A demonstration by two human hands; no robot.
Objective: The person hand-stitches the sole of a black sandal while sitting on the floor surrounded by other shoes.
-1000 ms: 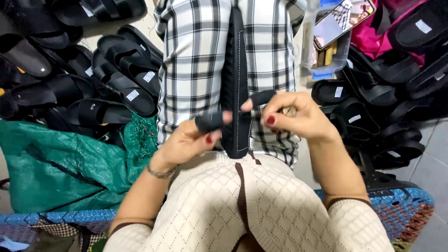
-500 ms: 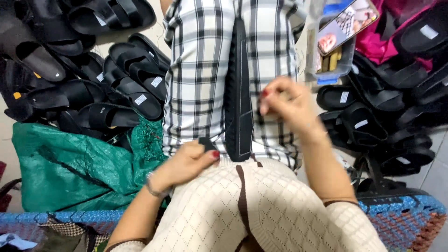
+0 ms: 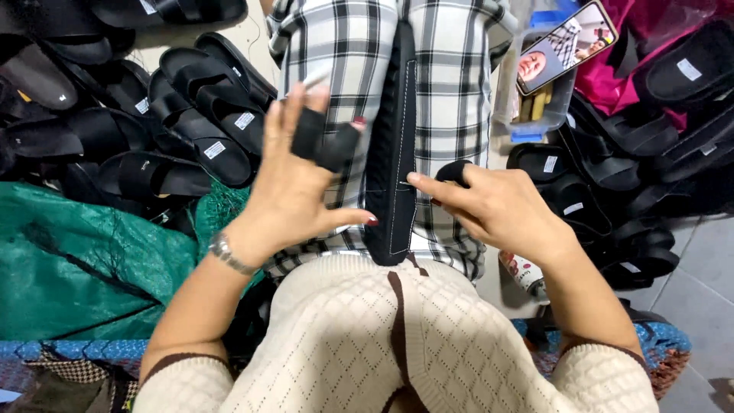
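Observation:
A black sandal sole [image 3: 390, 153] stands on edge on the checked cloth [image 3: 451, 84] over my lap. My left hand [image 3: 294, 183] is raised to the left of the sole with its fingers spread. Two of those fingers wear black sleeves [image 3: 321, 141], and a thin pale tip shows above them. My right hand [image 3: 497, 210] is to the right of the sole. It is closed on a black strap piece [image 3: 457, 170], and its forefinger touches the sole's stitched side.
Many black sandals [image 3: 191, 130] are piled at the left, and more [image 3: 612, 176] at the right. A green bag [image 3: 84, 268] lies at my left. A phone [image 3: 562, 46] leans on a clear plastic box [image 3: 535, 115]. Grey floor tiles show at the far right.
My left hand rose from beside the sole's lower end and spread its fingers. My right hand came down from above and now rests against the sole's right side.

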